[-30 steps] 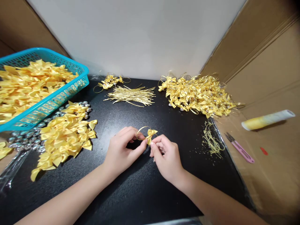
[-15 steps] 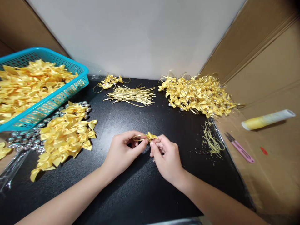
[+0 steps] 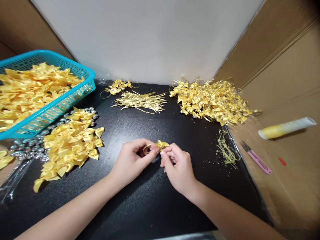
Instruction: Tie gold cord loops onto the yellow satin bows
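Over a black surface (image 3: 147, 206), left hand (image 3: 132, 159) and right hand (image 3: 178, 170) pinch a yellow bow (image 3: 163, 144) with a gold loop (image 3: 145, 148) between them, seemingly unfinished, while the looped-bow pile (image 3: 212, 103), far right, looks done and loose bows (image 3: 71, 143) and cords (image 3: 142, 101) appear left.

Pink snips (image 3: 255, 157) and a red scrap (image 3: 282, 161) lie near a tube (image 3: 286, 128).
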Action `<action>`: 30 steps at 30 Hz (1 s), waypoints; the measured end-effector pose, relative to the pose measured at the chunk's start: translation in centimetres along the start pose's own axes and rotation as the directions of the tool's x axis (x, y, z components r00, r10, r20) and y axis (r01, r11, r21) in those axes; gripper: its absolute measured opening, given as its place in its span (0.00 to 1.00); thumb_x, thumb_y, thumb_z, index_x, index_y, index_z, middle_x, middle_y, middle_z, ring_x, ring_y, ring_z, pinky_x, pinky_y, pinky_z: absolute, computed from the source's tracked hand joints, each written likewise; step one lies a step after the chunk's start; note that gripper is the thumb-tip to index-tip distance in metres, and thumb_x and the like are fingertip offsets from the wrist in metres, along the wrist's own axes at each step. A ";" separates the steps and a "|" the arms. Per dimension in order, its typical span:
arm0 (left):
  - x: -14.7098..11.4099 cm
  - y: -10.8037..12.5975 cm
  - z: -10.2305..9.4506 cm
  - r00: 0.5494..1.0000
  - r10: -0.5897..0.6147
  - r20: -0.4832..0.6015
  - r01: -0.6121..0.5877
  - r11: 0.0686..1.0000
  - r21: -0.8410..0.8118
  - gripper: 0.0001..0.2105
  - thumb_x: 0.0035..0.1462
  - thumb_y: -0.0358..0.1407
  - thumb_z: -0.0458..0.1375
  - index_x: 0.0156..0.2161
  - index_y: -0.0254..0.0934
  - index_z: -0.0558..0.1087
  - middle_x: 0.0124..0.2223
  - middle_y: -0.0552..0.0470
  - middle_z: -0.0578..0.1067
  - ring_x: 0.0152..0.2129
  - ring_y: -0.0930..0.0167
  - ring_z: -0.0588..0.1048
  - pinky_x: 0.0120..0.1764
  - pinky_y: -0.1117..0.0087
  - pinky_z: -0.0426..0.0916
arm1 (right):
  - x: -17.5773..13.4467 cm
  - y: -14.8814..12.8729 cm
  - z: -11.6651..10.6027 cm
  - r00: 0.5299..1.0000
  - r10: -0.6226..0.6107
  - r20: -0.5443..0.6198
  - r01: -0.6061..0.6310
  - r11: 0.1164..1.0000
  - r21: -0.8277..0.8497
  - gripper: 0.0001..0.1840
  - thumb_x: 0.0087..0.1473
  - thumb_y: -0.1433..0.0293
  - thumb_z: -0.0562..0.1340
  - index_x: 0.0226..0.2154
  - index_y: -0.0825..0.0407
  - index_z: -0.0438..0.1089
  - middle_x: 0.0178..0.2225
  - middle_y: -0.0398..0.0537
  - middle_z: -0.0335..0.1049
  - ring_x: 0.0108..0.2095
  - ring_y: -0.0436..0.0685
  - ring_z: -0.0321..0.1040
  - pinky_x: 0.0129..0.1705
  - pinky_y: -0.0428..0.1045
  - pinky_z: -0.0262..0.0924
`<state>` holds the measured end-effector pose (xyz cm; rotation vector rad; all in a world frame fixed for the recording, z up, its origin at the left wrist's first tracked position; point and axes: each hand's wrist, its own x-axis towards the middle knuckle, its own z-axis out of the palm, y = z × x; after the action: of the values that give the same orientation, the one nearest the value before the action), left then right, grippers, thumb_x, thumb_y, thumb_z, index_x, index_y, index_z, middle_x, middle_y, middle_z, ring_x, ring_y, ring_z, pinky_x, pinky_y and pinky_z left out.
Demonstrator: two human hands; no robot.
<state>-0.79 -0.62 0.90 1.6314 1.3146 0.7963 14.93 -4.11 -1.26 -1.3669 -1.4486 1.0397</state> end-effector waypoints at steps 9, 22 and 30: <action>0.2 0.0 0.0 0.997 -0.072 0.022 0.074 0.987 -0.144 0.09 0.52 0.39 0.61 0.27 0.34 0.76 0.22 0.55 0.72 0.20 0.75 0.67 0.24 0.76 0.61 | 0.1 0.0 0.0 1.000 0.022 0.016 -0.022 1.000 0.010 0.07 0.58 0.67 0.56 0.29 0.50 0.62 0.19 0.39 0.64 0.17 0.48 0.63 0.19 0.42 0.57; 1.1 0.2 -0.9 0.955 -0.202 0.219 0.265 0.911 -0.315 0.11 0.50 0.41 0.60 0.23 0.35 0.73 0.21 0.57 0.69 0.18 0.77 0.61 0.23 0.76 0.56 | 0.0 0.0 -0.1 0.999 0.017 0.040 -0.019 0.999 0.048 0.06 0.58 0.68 0.56 0.29 0.50 0.62 0.18 0.39 0.64 0.17 0.48 0.62 0.20 0.42 0.57; 1.2 -0.3 -1.0 0.923 -0.261 0.281 0.355 0.860 -0.367 0.10 0.50 0.40 0.61 0.25 0.35 0.72 0.22 0.58 0.69 0.19 0.77 0.59 0.23 0.75 0.53 | -0.1 0.3 -0.2 0.998 0.006 0.061 -0.010 0.998 0.060 0.07 0.59 0.68 0.56 0.30 0.51 0.62 0.19 0.38 0.64 0.18 0.47 0.61 0.21 0.43 0.57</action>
<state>-1.53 0.80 0.96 1.1004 1.1189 0.6194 15.21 -4.17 -1.47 -1.3092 -1.4449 1.1302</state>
